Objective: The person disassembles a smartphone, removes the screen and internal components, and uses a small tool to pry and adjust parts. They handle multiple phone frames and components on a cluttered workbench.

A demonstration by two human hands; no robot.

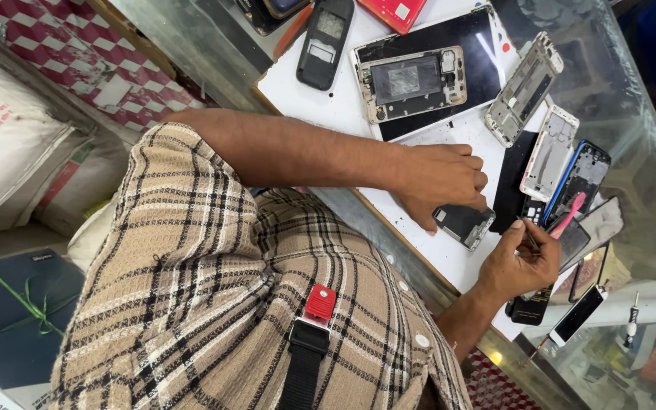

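The person wears a short-sleeved shirt [214, 288] of waffle-textured beige cloth crossed by a dark brown and white plaid, closed with 2 visible white buttons [421, 341], over which runs a black strap [301, 364] with a red clip [320, 302]; both forearms are bare

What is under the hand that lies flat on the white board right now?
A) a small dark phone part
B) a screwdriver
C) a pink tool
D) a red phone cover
A: the left hand presses down on a small dark phone part at the edge of the white board.
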